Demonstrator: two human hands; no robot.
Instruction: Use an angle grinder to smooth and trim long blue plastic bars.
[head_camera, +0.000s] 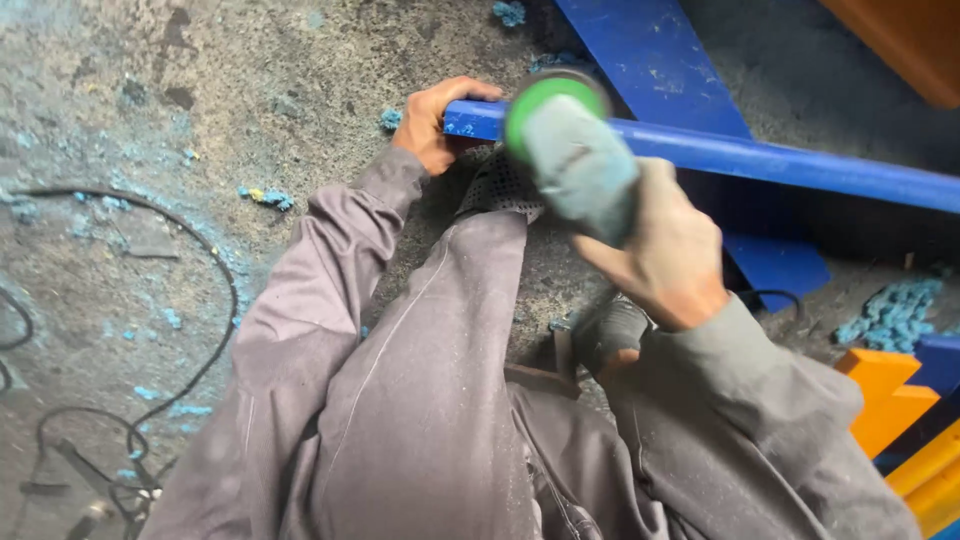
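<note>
below, a dusty grey concrete floor (150, 90) strewn with blue scraps (265, 197) and a black cable (215, 265); left hand (432, 125) clamped on a blue bar (780, 160), right hand (665, 250) gripping a green-tipped grey power tool (570, 150).

Long blue painted bar (760, 158): runs near-level from left hand (432, 125) rightward, sloping slightly down; left end gripped by that hand; paint chipped at gripped end. Grey cylindrical power tool with green-rimmed disc (572, 150): blurred, gripped in right hand (665, 255), disc end overlapping bar just right of left hand.
</note>
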